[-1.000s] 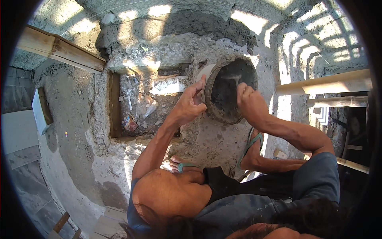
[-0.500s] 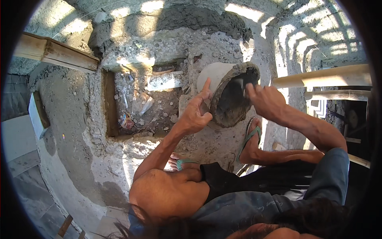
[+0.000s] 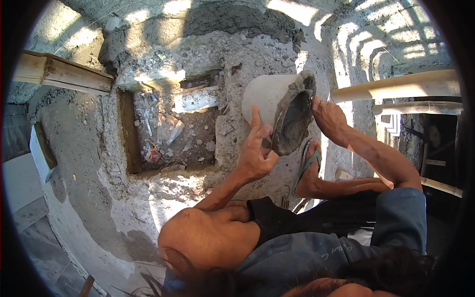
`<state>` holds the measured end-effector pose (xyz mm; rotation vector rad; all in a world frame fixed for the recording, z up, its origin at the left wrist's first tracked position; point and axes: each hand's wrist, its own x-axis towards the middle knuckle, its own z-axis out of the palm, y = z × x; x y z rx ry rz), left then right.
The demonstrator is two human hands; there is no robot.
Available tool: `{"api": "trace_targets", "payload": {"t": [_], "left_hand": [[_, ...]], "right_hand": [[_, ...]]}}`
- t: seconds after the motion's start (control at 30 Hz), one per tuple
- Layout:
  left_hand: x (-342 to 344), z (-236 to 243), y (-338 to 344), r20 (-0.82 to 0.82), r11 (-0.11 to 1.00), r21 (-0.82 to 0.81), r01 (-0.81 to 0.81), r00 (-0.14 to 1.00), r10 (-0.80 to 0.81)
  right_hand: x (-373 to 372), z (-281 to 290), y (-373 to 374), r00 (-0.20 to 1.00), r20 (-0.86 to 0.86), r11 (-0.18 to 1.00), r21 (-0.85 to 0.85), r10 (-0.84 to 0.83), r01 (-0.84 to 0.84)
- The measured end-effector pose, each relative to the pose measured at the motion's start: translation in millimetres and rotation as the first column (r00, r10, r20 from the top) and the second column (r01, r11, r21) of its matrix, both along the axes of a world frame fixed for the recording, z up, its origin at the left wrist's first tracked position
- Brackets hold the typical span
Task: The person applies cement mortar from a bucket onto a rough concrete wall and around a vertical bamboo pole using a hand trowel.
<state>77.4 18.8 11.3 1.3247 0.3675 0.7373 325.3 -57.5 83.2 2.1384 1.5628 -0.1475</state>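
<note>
A pale cement cylinder is tipped toward the right, its rough grey, mortar-coated mouth showing a dark interior. My left hand grips it at the lower left, index finger stretched along the pale outer wall and other fingers curled at the edge. My right hand is closed at the upper right of the rim; what its fingers hold is hidden. My sandaled right foot rests just below the cylinder.
Left of the cylinder, a square pit holds rubble and plastic scraps. A bamboo beam juts from the left; bamboo poles run along the right. A pale board stands at the far left, and rough concrete walls surround me.
The cylinder has turned, so its mouth faces more to the right and more outer wall shows. My left hand has moved down and right; my right hand has shifted right to the rim.
</note>
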Motion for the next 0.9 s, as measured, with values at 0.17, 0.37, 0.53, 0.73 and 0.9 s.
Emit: {"api": "trace_targets", "payload": {"t": [0.17, 0.37, 0.53, 0.73, 0.9], "left_hand": [[-4.6, -6.1, -7.5, -0.035, 0.995, 0.103, 0.017, 0.999, -0.013], [-13.3, -23.1, 0.1, -0.031, 0.985, -0.055, 0.165, 0.985, -0.167], [-10.2, -21.8, 9.4, 0.032, 0.964, -0.216, 0.153, 0.988, -0.15], [0.3, -13.3, 16.3, 0.171, 0.94, -0.306, 0.148, 0.98, -0.099], [1.8, -7.2, 23.3, 0.13, 0.942, -0.325, 0.08, 0.991, -0.039]], "right_hand": [[2.9, -8.7, -27.1, 0.971, -0.237, 0.981, -0.19, -0.013, -0.034], [5.5, -34.6, -59.6, 0.723, -0.689, 0.989, -0.13, -0.041, -0.068], [-29.1, -11.0, -47.4, 0.462, -0.872, 0.986, -0.148, -0.164, 0.072], [-32.6, 27.9, -29.9, 0.048, -0.806, 0.785, -0.559, -0.59, 0.267], [-12.9, 31.0, -34.4, -0.436, -0.581, 0.562, -0.805, -0.687, 0.187]]}}
